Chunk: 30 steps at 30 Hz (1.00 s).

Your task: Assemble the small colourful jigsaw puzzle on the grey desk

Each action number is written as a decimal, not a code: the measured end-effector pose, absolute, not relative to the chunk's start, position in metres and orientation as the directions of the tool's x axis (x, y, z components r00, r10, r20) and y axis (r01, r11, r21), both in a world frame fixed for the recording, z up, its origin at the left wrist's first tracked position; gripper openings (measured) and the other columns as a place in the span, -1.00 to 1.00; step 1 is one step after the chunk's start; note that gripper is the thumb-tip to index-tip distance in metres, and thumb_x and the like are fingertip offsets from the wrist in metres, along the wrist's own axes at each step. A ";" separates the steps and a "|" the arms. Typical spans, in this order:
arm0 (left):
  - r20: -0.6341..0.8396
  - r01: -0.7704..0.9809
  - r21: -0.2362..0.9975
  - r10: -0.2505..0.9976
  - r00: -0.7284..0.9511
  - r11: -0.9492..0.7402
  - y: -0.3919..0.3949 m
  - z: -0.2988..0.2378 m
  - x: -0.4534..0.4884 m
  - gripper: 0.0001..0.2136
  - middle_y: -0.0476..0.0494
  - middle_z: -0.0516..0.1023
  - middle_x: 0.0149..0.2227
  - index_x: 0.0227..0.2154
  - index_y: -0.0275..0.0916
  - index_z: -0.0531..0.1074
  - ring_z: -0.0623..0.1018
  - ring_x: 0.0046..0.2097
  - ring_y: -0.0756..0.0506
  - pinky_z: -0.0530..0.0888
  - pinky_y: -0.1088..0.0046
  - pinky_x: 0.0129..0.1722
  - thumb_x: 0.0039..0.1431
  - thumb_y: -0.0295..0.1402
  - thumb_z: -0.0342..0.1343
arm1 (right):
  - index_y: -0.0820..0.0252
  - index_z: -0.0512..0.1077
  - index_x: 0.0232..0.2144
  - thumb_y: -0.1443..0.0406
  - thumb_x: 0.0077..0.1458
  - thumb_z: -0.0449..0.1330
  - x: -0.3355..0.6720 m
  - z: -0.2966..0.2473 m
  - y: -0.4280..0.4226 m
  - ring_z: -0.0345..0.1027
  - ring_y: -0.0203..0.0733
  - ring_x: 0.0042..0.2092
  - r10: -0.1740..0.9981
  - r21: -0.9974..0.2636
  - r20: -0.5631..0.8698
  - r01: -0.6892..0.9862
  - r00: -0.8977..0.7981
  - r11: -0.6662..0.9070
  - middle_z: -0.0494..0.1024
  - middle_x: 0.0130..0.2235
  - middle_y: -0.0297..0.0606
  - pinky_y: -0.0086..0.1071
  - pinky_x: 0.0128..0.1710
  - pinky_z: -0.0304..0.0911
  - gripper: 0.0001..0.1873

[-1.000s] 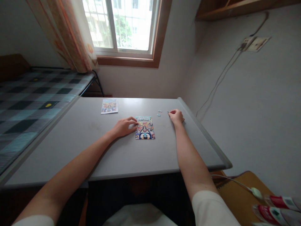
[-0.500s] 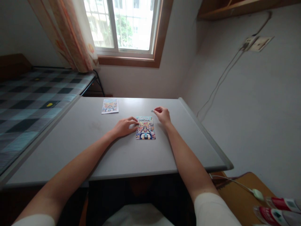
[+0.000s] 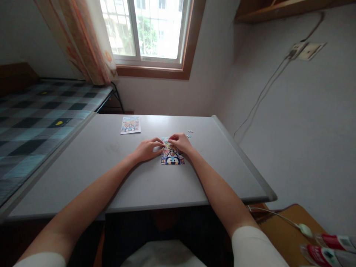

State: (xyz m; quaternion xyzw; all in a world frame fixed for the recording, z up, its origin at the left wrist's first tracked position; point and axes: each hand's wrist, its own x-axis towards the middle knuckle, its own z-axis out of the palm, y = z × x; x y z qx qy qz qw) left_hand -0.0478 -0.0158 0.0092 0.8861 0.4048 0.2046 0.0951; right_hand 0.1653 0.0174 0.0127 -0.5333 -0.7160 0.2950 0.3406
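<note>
A small colourful jigsaw puzzle (image 3: 172,158) lies on the grey table (image 3: 139,181), near its middle. My left hand (image 3: 147,149) rests at the puzzle's left edge, fingers flat on the table and touching it. My right hand (image 3: 180,142) is over the puzzle's upper part, fingertips pinched together and pressed down there; the puzzle piece it holds is hidden under them. Two or three loose puzzle pieces (image 3: 189,133) lie just right of that hand.
A printed reference picture (image 3: 130,125) lies at the far left of the table. A bed with a checked cover (image 3: 36,122) stands to the left, a wall to the right. A wooden stool (image 3: 280,222) with a cable sits at lower right.
My right hand picked up a piece from the loose ones at the right and carried it left onto the puzzle's upper part. My left hand has stayed put.
</note>
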 end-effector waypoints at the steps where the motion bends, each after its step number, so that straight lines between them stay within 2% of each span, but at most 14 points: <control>1: 0.285 0.679 0.333 0.756 0.589 -0.654 -0.016 0.009 -0.048 -0.67 0.00 0.51 0.02 -0.09 -0.03 0.54 0.57 -0.10 -0.13 0.44 0.35 -0.03 0.25 -0.07 -0.03 | 0.25 0.57 -0.44 0.33 -0.06 0.29 0.165 0.013 0.017 0.47 -0.25 -0.36 0.964 -0.782 0.168 0.568 -0.205 0.257 0.62 -0.41 -0.24 -0.46 -0.35 0.29 -0.91; 10: 0.290 0.676 0.337 0.755 0.588 -0.655 -0.015 0.008 -0.048 -0.67 0.00 0.51 0.02 -0.08 0.00 0.54 0.57 -0.11 -0.13 0.45 0.35 -0.04 0.24 -0.06 -0.03 | 0.18 0.58 -0.40 0.27 -0.01 0.27 0.161 0.016 0.013 0.46 -0.21 -0.29 0.971 -0.681 0.137 0.692 -0.198 0.237 0.62 -0.36 -0.27 -0.37 -0.20 0.29 -0.89; 18: 0.279 0.692 0.316 0.761 0.586 -0.649 -0.016 0.011 -0.048 -0.68 0.02 0.49 0.05 -0.10 0.00 0.55 0.58 -0.13 -0.11 0.44 0.36 -0.03 0.24 -0.08 -0.02 | 0.13 0.56 -0.40 0.27 0.00 0.25 0.160 0.015 0.012 0.43 -0.22 -0.26 0.971 -0.617 0.142 0.750 -0.193 0.239 0.62 -0.33 -0.31 -0.33 -0.15 0.25 -0.91; 23: 0.291 0.675 0.333 0.753 0.591 -0.658 -0.014 0.008 -0.048 -0.68 0.01 0.51 0.03 -0.10 0.00 0.55 0.57 -0.11 -0.12 0.44 0.35 -0.02 0.23 -0.08 -0.02 | 0.11 0.57 -0.42 0.24 0.00 0.26 0.159 0.014 0.011 0.41 -0.16 -0.22 0.965 -0.533 0.185 0.806 -0.187 0.258 0.61 -0.32 -0.29 -0.25 -0.07 0.20 -0.89; 30: 0.293 0.669 0.356 0.758 0.583 -0.652 -0.015 0.009 -0.048 -0.67 0.00 0.52 0.02 -0.09 -0.01 0.55 0.56 -0.08 -0.12 0.43 0.35 0.01 0.23 -0.07 -0.03 | 0.14 0.59 -0.36 0.36 0.03 0.20 0.166 0.020 0.014 0.40 -0.24 -0.26 0.937 -0.565 0.240 0.748 -0.254 0.348 0.59 -0.30 -0.29 -0.40 -0.18 0.25 -0.85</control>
